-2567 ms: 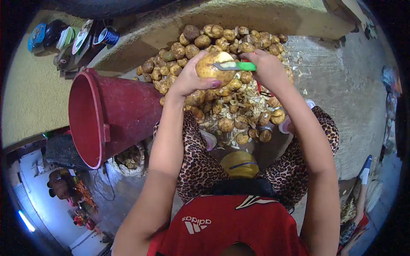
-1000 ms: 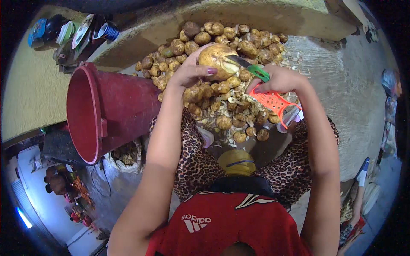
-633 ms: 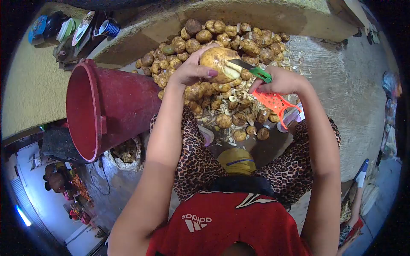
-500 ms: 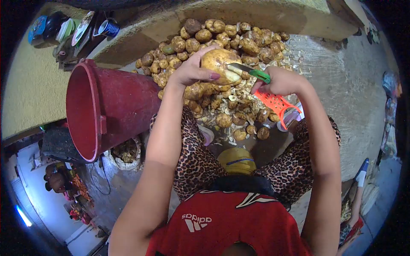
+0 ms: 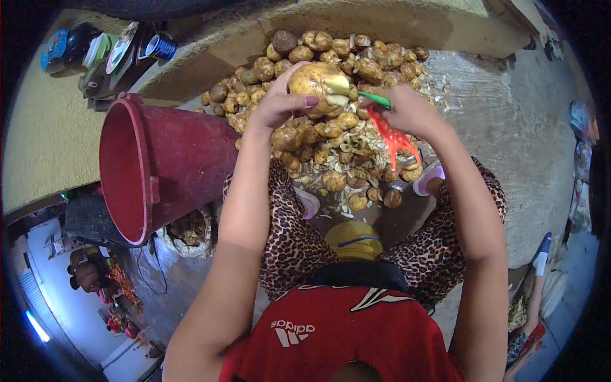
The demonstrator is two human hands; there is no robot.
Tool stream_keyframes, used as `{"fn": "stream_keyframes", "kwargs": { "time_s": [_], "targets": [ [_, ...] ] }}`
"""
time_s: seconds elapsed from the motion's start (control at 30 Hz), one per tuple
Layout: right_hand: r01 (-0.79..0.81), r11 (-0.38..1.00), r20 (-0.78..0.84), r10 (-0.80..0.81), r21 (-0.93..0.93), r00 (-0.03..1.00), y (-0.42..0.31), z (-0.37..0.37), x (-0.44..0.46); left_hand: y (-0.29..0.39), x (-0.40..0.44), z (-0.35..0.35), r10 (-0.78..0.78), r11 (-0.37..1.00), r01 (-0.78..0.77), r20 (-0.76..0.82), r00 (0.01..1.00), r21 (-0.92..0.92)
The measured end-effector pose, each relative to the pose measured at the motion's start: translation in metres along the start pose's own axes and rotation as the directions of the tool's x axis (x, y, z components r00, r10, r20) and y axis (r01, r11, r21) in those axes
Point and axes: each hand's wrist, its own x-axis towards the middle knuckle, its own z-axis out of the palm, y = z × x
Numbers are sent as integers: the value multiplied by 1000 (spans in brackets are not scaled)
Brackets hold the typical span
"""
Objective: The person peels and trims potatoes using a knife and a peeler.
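My left hand point(image 5: 279, 106) wraps round a large yellow-brown, potato-like tuber point(image 5: 310, 81) and holds it above the pile. Pale strips of bare flesh show on the tuber's right side. In my right hand point(image 5: 407, 111), closed, is a knife with a green handle point(image 5: 375, 99). Its blade is hard to make out and lies just right of the tuber. From the same hand hangs an orange perforated plastic piece point(image 5: 389, 137); how it is held is hidden. Below both hands spreads a heap of similar brown tubers point(image 5: 369, 69), with pale peelings point(image 5: 375, 149) scattered among them.
A big red bucket point(image 5: 184, 159) lies on its side at the left. Between my legs is a yellow container point(image 5: 354, 240). A low wall point(image 5: 407, 22) runs behind the heap. Other people point(image 5: 89, 274) sit at far left; another person's arm point(image 5: 534, 299) is at far right.
The tuber has shifted slightly left and turned, showing more bare flesh. My right hand has moved left and up with the knife, and the orange piece has swung left.
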Motion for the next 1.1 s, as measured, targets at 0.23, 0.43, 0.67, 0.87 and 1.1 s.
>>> {"fn": "stream_keyframes", "kwargs": {
  "time_s": [0.23,0.43,0.67,0.87,1.1],
  "targets": [
    [88,991,-165,-105,-103,981,6,-13,-2,7,8,-5,103,988,-103,6,995,112],
    [32,994,-262,-59,-105,963,1,-15,-1,6,7,4,86,981,-87,11,996,175],
    [-2,967,-144,-36,-255,989,14,-17,3,2,8,1,72,953,-91,75,995,288],
    [114,947,-70,-141,-301,988,21,-22,-4,0,10,-3,86,941,-103,65,994,323],
    [86,957,-131,-126,-276,983,20,-28,1,0,12,-6,74,913,-131,159,984,387]
  ]
}}
